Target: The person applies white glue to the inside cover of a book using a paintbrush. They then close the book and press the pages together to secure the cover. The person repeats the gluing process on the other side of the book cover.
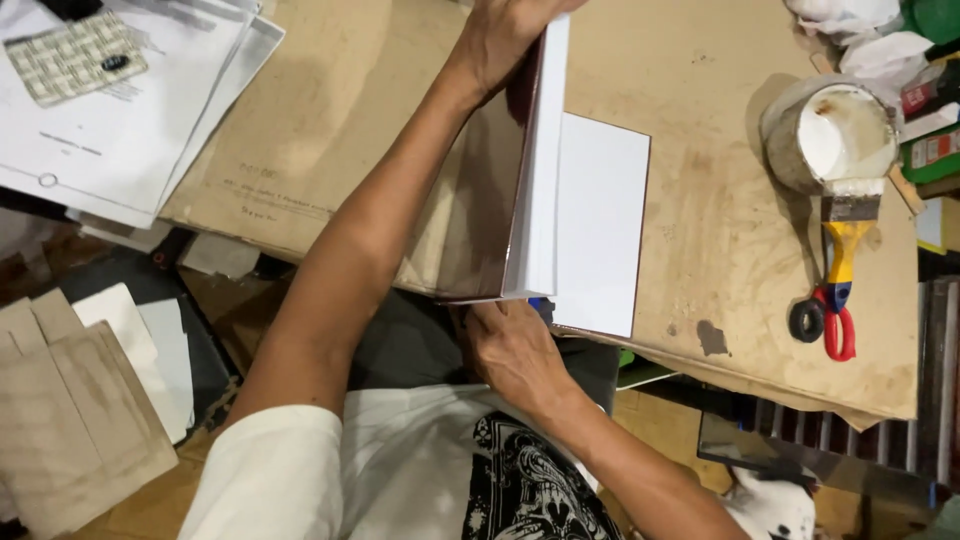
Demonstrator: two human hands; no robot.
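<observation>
The left arm stretches bare from the near left to the far centre, elbow nearly straight, and the left hand point(505, 35) is bent at the wrist with fingers curled in a grip. The right hand point(512, 350) sits near the body, knuckles up, fingers closed, forearm running off to the near right.

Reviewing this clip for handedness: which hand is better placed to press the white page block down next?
Probably the left hand: it already grips the far end of the white page block, standing on edge beside the white sheet. The right hand only steadies the near end at the board's edge.
</observation>
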